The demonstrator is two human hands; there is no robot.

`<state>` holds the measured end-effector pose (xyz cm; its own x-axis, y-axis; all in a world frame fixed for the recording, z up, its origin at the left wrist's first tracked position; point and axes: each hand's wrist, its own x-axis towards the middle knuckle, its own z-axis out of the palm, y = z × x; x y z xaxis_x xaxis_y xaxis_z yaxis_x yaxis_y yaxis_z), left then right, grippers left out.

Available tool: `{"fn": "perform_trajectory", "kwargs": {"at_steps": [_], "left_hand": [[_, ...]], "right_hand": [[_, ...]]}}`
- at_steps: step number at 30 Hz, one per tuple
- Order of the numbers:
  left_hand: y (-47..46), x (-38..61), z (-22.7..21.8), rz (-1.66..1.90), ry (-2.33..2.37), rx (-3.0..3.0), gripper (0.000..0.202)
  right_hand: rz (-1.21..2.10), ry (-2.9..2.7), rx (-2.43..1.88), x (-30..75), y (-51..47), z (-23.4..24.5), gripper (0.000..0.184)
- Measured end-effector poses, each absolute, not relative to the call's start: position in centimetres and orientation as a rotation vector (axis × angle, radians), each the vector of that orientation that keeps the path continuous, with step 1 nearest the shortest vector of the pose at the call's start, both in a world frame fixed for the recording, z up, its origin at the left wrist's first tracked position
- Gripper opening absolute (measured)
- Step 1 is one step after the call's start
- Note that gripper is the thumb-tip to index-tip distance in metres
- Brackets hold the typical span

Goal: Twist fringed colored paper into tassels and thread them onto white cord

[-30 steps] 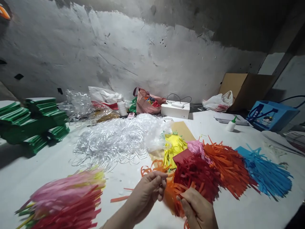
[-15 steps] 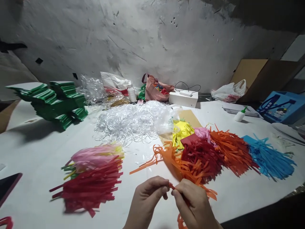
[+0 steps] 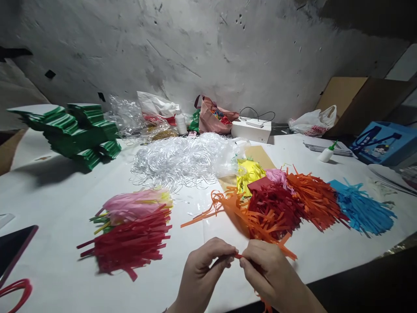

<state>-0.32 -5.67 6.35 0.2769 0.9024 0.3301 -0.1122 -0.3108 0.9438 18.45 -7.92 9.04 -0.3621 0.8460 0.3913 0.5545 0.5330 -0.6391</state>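
beyond the right hand (image 3: 269, 270), small red lettering (image 3: 317, 131) on a white bag (image 3: 302, 126)

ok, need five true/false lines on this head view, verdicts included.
1. The left hand and right hand pinch an orange-red strip between them. True.
2. The rightmost fringed bundle is yellow. False: it is blue.
3. The green-tipped bottle is left of the blue bag in view. True.
4. The pink bag sits on top of the white box. False: it is left of the box.
5. The green stack is at the left of the view. True.
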Motion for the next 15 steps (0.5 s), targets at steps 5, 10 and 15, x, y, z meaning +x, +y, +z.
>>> {"fn": "perform_trajectory", "kwargs": {"at_steps": [5,10,15], "left_hand": [[-6.11,-0.44,6.15,1.279,0.747,1.588,0.016],[-6.09,-0.54,6.27,1.321,0.718,1.707,0.020],[-6.27,-0.47,6.41,1.337,0.714,1.751,0.025]], "right_hand": [[0.656,-2.085,-1.135,18.83,-7.99,9.06,0.025],[0.799,-2.005,-1.190,18.47,-8.02,8.60,0.022],[0.806,-1.967,-1.168,18.19,-8.31,8.32,0.019]]}}
